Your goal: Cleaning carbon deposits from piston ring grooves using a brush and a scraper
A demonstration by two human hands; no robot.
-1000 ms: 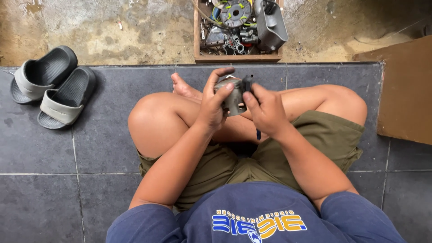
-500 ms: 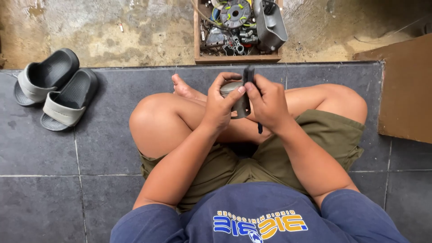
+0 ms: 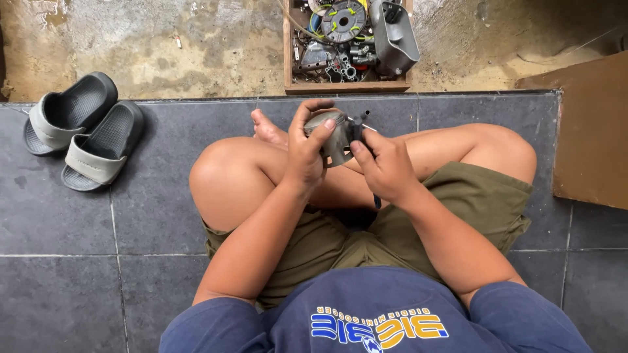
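Head view, looking straight down on a person sitting cross-legged on dark grey floor tiles (image 3: 131, 261).

Left hand (image 3: 304, 157) — curled around a round grey metal part (image 3: 332, 134), fingers arched over its top edge, thumb pressed on its near face. Firm grasp. The part sits just above the crossed shins, at 12 o'clock from the person's lap, between the two hands.

Right hand (image 3: 386, 167) — clenched on a dark slim tool (image 3: 358, 127) whose tip rises at the part's 3 o'clock side and touches it. A dark end pokes out below the hand near the wrist; whether it belongs to the same tool I cannot tell.

Both hands meet over the part, knuckles nearly touching, left at its 9 o'clock, right at its 3 o'clock.

Surroundings: a wooden tray (image 3: 288, 59) of mixed metal parts lies at 12 o'clock beyond the tile edge, on rough concrete. A pair of grey slippers (image 3: 85, 137) rests at 10 o'clock, well apart from the hands. A brown board (image 3: 589, 131) lies at 3 o'clock.
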